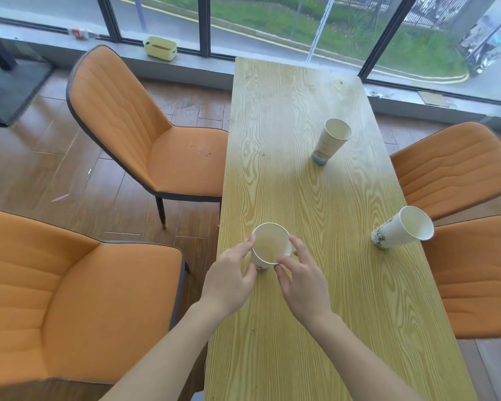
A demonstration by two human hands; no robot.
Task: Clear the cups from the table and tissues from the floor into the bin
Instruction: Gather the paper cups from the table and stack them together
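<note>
**Both hands at near cup, two cups unattended**

Wooden bench [315, 285]: three paper cups present, all upright. Near cup [270, 246] stands close to the bench's left edge. Left hand [232, 280] has fingers curled on the cup's left side; right hand [302, 277] has fingertips on the rim at the right. Both hands grip this cup, base apparently on the bench. Second cup [402, 231] stands by the right edge. Third cup [331, 140], with a blue base, stands further toward the far end. Orange chairs [145, 131] flank both long edges
</note>
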